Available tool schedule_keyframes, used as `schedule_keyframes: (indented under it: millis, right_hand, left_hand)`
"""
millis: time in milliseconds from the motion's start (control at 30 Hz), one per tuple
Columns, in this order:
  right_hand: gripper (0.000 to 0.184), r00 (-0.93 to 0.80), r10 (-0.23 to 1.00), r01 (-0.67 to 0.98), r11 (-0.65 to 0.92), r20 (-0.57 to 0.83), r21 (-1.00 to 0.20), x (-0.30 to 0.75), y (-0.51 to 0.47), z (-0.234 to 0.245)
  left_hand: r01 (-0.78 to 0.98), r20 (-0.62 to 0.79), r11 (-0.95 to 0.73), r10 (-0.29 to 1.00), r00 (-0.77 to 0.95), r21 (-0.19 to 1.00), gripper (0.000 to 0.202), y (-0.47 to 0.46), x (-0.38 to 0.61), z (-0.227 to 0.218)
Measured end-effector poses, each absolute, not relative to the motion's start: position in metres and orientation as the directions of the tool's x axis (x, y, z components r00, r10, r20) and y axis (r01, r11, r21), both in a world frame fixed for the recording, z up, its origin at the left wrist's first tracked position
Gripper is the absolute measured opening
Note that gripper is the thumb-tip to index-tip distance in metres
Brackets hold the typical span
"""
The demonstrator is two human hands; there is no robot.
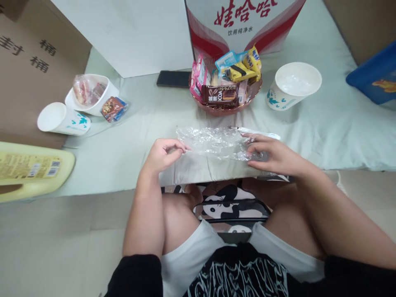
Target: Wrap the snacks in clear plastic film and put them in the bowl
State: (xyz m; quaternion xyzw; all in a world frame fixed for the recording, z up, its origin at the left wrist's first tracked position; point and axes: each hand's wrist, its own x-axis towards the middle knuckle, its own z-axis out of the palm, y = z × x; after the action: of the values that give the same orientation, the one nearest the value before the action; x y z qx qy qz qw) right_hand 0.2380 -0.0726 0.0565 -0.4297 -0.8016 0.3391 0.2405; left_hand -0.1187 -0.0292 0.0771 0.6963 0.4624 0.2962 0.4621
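A clear crinkled plastic bag (213, 142) lies spread near the front edge of the cloth-covered table. At its left end, my left hand (162, 154) pinches the film between thumb and forefinger. My right hand (272, 154) is over the other end, its fingers curved and apart, touching the plastic. Just behind those fingers lies a slim white pen-like object (272, 135), partly covered by the hand. Beyond the bag stands a pinkish glass bowl (213, 110) full of wrapped snacks, among them a brown cocoa packet (220, 95) and a yellow packet (241, 72).
A paper cup (281, 97) stands at right; another (63, 119) lies on its side at left, by a white bowl (109, 86) of packets. A dark phone (173, 78), a red-and-white carton (238, 24), a yellow jug (37, 169) and a blue container (374, 76) surround the area.
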Motion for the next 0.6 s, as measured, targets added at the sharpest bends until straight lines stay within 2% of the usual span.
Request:
schedule_keyframes:
  millis: [67,133,200,267,333,400,433,467,533,600]
  right_hand:
    - [0.023,-0.51,0.851,0.493,0.406,0.122,-0.77,0.239,-0.074,0.058]
    - [0.028,-0.455,0.882,0.496,0.366,0.124,-0.788,0.239,-0.075,0.059]
    - [0.022,-0.299,0.942,0.565,0.301,0.15,-0.768,0.239,-0.075,0.056]
    - [0.013,-0.108,0.962,0.652,0.259,0.25,-0.712,0.24,-0.072,0.05]
    - [0.028,-0.018,0.933,0.717,0.264,0.36,-0.646,0.241,-0.067,0.042]
    - [0.049,-0.041,0.915,0.756,0.29,0.401,-0.586,0.24,-0.061,0.034]
    - [0.052,-0.07,0.915,0.765,0.305,0.397,-0.568,0.239,-0.059,0.031]
    - [0.047,-0.098,0.916,0.764,0.32,0.39,-0.56,0.237,-0.057,0.029]
    - [0.023,-0.138,0.92,0.732,0.344,0.367,-0.588,0.233,-0.055,0.028]
    - [0.007,-0.122,0.937,0.666,0.323,0.328,-0.673,0.228,-0.057,0.03]
  left_hand:
    - [0.349,-0.084,-0.117,0.857,0.508,0.93,0.016,-0.027,-0.124,0.076]
    - [0.334,-0.14,-0.053,0.837,0.529,0.941,0.029,-0.026,-0.128,0.074]
    - [0.358,-0.114,-0.028,0.922,0.37,0.933,0.035,-0.025,-0.13,0.072]
    - [0.419,-0.024,-0.055,0.983,0.181,0.906,0.028,-0.024,-0.13,0.07]
    - [0.466,0.028,-0.085,0.991,0.128,0.881,0.021,-0.022,-0.131,0.067]
    - [0.497,0.051,-0.103,0.992,0.116,0.862,0.013,-0.019,-0.133,0.062]
    - [0.523,0.066,-0.108,0.993,0.098,0.845,0.019,-0.017,-0.134,0.059]
    - [0.555,0.079,-0.114,0.993,0.086,0.824,0.035,-0.014,-0.135,0.056]
    - [0.614,0.069,-0.124,0.991,0.112,0.779,0.067,-0.01,-0.136,0.049]
    - [0.627,0.012,-0.125,0.983,0.182,0.769,0.072,-0.007,-0.135,0.044]
